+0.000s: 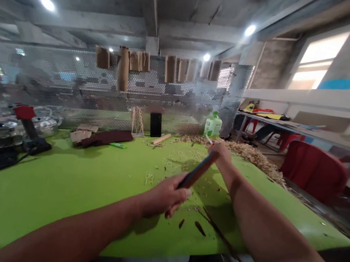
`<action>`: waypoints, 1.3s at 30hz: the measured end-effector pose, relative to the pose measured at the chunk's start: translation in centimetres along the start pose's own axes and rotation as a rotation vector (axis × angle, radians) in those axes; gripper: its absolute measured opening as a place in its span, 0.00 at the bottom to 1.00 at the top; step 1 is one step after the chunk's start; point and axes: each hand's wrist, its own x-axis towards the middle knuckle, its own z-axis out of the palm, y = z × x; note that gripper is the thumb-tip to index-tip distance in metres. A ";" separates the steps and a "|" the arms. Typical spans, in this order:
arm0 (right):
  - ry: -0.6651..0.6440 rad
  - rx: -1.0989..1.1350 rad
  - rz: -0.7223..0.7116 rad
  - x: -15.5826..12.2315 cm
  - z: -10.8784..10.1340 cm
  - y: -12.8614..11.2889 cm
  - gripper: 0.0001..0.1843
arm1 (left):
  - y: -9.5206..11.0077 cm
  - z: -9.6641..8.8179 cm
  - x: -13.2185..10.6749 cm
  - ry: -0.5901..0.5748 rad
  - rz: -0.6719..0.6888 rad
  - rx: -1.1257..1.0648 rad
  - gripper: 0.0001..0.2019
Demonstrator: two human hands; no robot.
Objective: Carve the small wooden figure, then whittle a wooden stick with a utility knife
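My left hand [164,196] and my right hand [221,154] both grip a long dark brown wooden piece [198,169] above a bright green tabletop [54,182]. It slants from my left fingers up to my right fist, which hides its far end. A small pale sliver pokes out beyond my right hand. Dark wood slivers [200,228] lie on the table below my hands, and a heap of pale wood shavings [244,153] lies just beyond my right hand.
A green-and-white plastic bottle [213,125], a black phone [155,124], a pale wood strip [161,139] and a dark cloth [104,137] stand or lie along the table's far side. A red-topped machine [25,112] and metal pots sit left. A perforated metal screen [102,84] runs behind.
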 end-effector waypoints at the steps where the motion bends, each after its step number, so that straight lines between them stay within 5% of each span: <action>1: 0.008 -0.026 0.018 0.1 0.0 0.0 0.11 | -0.1 -0.2 0.1 0.053 0.008 -0.028 0.26; 6: -0.007 0.298 -0.095 -2.4 1.5 -3.7 0.08 | -1.0 -3.1 1.6 0.286 -0.001 -0.171 0.17; 10: -0.288 0.988 -0.113 -5.3 1.9 -6.3 0.17 | -1.6 -4.1 2.2 0.320 -0.007 -0.108 0.13; 13: -0.448 1.228 -0.072 -6.3 1.6 -6.5 0.22 | -1.8 -4.1 2.2 0.293 -0.034 -0.046 0.12; 21: -0.523 1.232 -0.084 -6.7 1.5 -6.5 0.21 | -1.4 -4.5 1.9 0.145 -0.080 -0.033 0.17; 29: -0.564 1.297 -0.144 -7.3 1.3 -7.0 0.31 | -0.9 -4.7 1.6 0.315 0.011 -0.020 0.14; 35: -0.364 1.161 -0.247 -6.3 2.5 -5.6 0.26 | -0.7 -5.8 1.9 0.510 0.157 0.047 0.20; 39: -0.389 1.082 -0.218 -6.3 3.9 -5.5 0.23 | -0.6 -6.1 2.2 0.584 0.249 0.030 0.15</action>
